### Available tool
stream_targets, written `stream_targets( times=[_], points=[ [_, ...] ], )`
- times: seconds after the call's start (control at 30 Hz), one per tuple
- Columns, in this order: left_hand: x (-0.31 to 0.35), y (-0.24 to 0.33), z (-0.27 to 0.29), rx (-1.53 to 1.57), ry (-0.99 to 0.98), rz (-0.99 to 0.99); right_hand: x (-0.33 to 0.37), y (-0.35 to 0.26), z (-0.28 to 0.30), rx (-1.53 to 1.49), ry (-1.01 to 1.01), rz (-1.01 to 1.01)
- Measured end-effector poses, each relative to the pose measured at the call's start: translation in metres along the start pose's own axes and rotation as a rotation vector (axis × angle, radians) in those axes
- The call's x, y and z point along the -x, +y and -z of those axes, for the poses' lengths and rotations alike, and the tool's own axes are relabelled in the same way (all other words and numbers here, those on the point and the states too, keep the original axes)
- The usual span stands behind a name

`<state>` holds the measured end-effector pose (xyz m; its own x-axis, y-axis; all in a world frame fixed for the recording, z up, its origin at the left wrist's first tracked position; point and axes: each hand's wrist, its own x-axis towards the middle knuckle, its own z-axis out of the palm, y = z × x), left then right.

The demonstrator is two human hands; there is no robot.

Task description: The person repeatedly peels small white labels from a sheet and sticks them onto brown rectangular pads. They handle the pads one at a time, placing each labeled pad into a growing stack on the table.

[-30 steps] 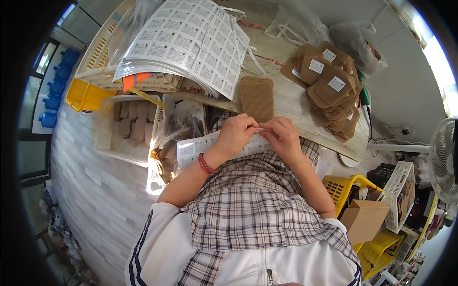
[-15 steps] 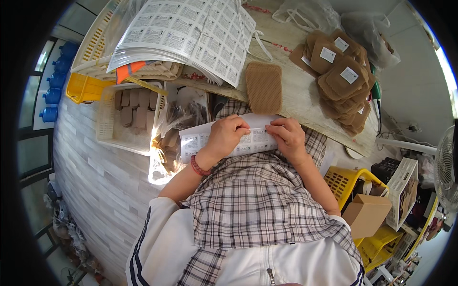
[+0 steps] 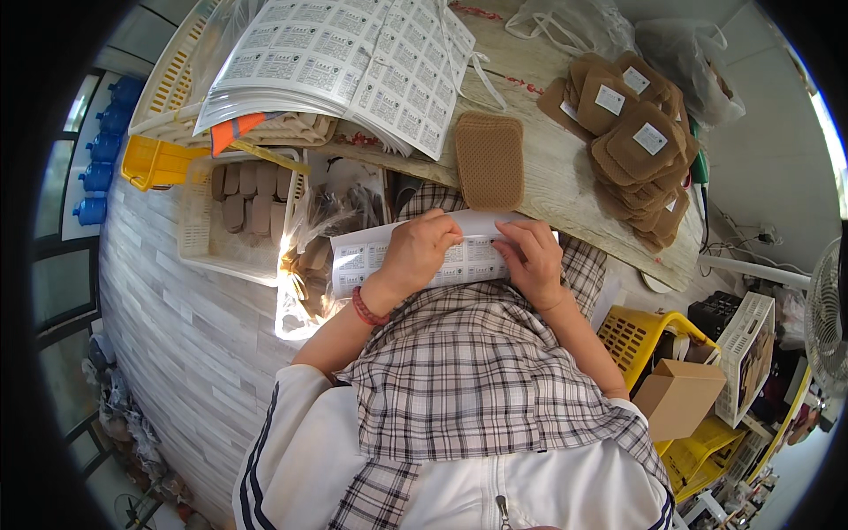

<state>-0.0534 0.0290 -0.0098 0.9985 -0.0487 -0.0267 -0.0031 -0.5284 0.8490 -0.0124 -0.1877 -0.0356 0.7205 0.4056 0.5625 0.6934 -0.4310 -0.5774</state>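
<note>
1. Two-handed work on a printed label sheet (image 3: 480,259), laid over the lap of a checked apron (image 3: 450,380), just below the near edge of the table (image 3: 558,177).
2. Left hand (image 3: 424,250): curled over the middle of the sheet, thumb and forefinger pinched on the paper.
3. Right hand (image 3: 532,254): fingertips bent close together over the sheet's right part; from this view, impossible to tell whether gripping anything.
4. Best to hold the paper taut with the left fingertips and to lift lightly with the right, without creasing.
5. With only a soft lap for backing, probably wise to keep both pinches near each other and to touch label edges only.
6. On the table, close beyond the sheet, one brown mesh pad (image 3: 490,162) without a label; farther right, a heap of similar pads (image 3: 640,163), some with small white labels (image 3: 649,139).
7. At upper left, a thick stack of printed sheets (image 3: 327,75), bound with white strapping.
8. Around the table: pale plank-patterned floor (image 3: 177,344), a white crate (image 3: 191,234) of rounded pieces (image 3: 234,215), a yellow basket (image 3: 621,340), a cardboard box (image 3: 678,399) and a fan (image 3: 826,322).
</note>
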Motion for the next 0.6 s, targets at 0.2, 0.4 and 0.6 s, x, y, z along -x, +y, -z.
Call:
stream_targets(
  times=[0.2,0.4,0.6],
  points=[
    [-0.001,0.000,0.000,-0.029,-0.024,0.002,0.004,0.001,0.002,0.040,-0.014,0.034],
    [-0.005,0.004,0.000,0.054,-0.024,0.012,0.002,-0.008,0.000,-0.027,0.060,0.017],
    [-0.018,0.001,0.009,0.041,-0.067,0.078,-0.007,-0.023,0.018,-0.289,0.041,-0.092]
  ],
)
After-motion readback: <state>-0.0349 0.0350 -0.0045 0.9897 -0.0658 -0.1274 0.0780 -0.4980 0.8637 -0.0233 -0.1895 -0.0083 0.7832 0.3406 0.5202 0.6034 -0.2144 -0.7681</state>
